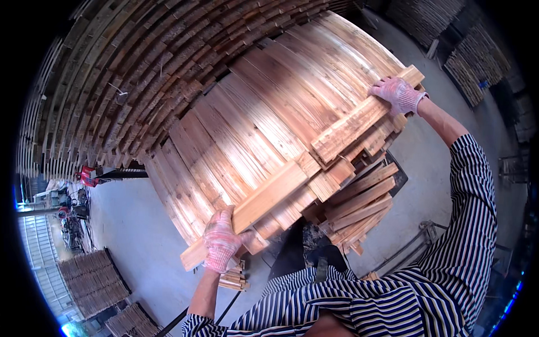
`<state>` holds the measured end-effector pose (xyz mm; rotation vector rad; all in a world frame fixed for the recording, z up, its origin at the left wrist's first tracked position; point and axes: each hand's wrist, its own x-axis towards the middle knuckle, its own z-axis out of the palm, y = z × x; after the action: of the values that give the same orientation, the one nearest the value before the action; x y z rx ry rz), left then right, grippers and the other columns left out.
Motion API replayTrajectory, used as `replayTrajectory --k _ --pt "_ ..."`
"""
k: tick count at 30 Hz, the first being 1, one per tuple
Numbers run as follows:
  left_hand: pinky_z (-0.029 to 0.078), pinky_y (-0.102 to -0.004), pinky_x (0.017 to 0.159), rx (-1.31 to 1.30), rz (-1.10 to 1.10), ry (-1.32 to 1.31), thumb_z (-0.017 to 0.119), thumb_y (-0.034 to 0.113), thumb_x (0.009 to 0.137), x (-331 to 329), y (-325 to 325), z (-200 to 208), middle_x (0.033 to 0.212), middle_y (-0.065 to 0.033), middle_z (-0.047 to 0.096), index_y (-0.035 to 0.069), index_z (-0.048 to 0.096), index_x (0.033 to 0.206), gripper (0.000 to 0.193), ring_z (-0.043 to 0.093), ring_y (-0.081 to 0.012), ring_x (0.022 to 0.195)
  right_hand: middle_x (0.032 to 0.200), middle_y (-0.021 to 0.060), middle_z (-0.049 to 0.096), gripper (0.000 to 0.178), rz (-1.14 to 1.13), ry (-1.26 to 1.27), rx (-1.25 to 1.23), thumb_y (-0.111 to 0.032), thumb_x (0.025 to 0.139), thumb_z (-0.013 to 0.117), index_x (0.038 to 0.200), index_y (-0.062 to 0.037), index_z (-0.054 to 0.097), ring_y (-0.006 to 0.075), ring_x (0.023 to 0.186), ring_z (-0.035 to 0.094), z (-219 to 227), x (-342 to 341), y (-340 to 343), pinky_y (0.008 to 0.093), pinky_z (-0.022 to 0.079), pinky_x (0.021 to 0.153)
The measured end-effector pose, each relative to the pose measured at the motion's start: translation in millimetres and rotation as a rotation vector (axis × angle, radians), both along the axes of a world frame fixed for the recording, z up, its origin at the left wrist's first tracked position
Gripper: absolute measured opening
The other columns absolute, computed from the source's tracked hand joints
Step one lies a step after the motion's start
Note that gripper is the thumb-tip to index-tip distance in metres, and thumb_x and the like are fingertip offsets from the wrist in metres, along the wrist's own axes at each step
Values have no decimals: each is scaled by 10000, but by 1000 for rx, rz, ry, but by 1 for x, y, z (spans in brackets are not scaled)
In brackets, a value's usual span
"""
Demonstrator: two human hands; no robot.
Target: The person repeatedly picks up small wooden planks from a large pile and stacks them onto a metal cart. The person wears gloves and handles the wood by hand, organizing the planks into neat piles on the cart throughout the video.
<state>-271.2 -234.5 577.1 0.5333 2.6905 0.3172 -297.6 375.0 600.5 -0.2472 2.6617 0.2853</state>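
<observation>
Wooden planks (264, 115) are crossed by a near left strip (272, 195), gripped in the left hand (220, 240), and a right strip (353, 128), gripped in the right hand (397, 94).

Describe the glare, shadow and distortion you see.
Head view: whitish glare streaks the broad reddish-brown wooden boards, with darker shadow bands between; head view: the stack of dark brown rough planks curves with fisheye distortion; head view: corners go black, with blue fringing at the lower-right rim.
</observation>
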Motion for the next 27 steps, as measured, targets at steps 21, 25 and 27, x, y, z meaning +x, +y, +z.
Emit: replayTrajectory --k 21,25,27 --pt "539 -471 959 -19 -52 430 880 379 730 -295 10 -54 1343 -208 626 128 517 1497 885 630 -389 1190 1477 88 555 584 -260 421 -34 -172 874 758 1420 -242 565 386 1376 550 -77 -306 -84 621 555 984" --pt "492 -434 1073 157 -238 363 816 317 878 -280 43 -51 1492 -242 549 21 467 1531 797 596 -358 1294 1467 87 556 580 -301 512 -105 -251 862 784 1407 -245 585 398 1383 525 -104 -298 -59 708 486 1013" --pt "461 -409 1124 36 -174 412 784 303 932 -283 33 -63 1546 -254 499 -2 431 1555 778 576 -349 1325 1588 100 479 624 -452 599 -220 -269 867 785 1458 -248 586 453 1456 437 -101 -286 -79 733 397 1102"
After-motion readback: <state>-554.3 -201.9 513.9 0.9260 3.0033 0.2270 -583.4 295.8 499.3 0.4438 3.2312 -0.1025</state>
